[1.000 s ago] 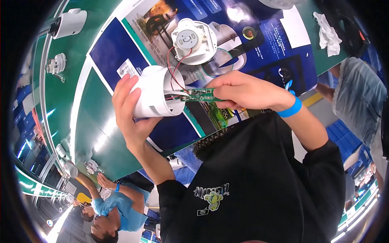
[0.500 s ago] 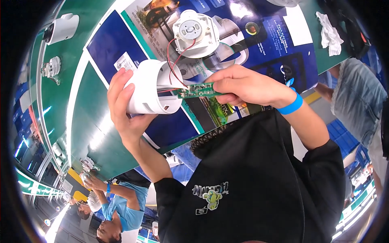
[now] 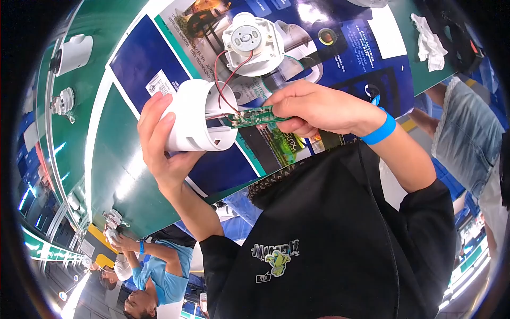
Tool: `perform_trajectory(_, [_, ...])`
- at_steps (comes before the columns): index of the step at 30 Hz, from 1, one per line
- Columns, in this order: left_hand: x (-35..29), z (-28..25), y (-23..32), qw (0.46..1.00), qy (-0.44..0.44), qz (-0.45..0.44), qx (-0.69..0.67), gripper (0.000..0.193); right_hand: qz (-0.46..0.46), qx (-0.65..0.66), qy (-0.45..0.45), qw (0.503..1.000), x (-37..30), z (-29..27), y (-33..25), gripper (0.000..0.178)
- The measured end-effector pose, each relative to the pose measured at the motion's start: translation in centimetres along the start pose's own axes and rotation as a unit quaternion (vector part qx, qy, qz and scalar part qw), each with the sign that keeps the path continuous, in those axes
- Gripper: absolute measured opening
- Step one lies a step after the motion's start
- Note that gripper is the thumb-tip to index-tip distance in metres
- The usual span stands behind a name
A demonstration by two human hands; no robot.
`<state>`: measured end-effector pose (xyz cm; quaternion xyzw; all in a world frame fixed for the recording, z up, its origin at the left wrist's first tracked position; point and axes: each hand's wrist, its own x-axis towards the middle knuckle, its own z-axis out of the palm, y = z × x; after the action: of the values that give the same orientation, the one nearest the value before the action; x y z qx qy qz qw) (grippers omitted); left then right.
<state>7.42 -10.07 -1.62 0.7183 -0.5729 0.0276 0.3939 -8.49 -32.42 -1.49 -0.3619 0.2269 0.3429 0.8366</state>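
Note:
My left hand (image 3: 162, 141) is wrapped round a white plastic cylindrical housing (image 3: 187, 114), its open end facing right. Between the thumb and fingers of my right hand (image 3: 308, 109) is the outer end of a narrow green circuit board (image 3: 255, 117). The board's other end reaches the mouth of the housing; how far it goes in is hidden. Red and dark wires (image 3: 219, 80) run from the board up to a round silver motor (image 3: 245, 37), which sits in a white plastic base (image 3: 268, 56) on the printed sheet beyond my hands.
A blue printed cardboard sheet (image 3: 340, 58) covers the green table (image 3: 119, 159). Crumpled white tissue (image 3: 429, 45) lies at the far right. At the left are another white housing (image 3: 76, 55) and a motor part (image 3: 64, 102). A co-worker (image 3: 164, 260) handles parts at lower left.
Both hands keep their holds. The board and my right hand have shifted slightly left and up, while the housing has barely moved.

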Motion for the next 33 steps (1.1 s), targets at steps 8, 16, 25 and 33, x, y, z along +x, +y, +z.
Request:
perform_trajectory(8, [-0.1,0.2,0.3,0.999,0.015,0.008,0.031,0.081,-0.064,-0.184,0.027,0.98,-0.1,0.3,-0.5,0.029])
perform_trajectory(16, [-0.3,0.4,0.1,0.999,0.037,0.024,0.027,0.081,-0.067,-0.128,0.035,0.989,1.0,1.1,-0.6,0.029])
perform_trajectory(25, [-0.5,1.3,0.4,0.997,0.068,0.016,0.028,0.087,-0.136,-0.115,0.027,0.984,1.7,2.0,-0.4,0.033])
perform_trajectory(33, [0.9,1.3,1.6,0.998,0.017,-0.041,0.033,0.088,-0.116,0.222,0.028,0.968,2.2,2.9,1.6,0.036])
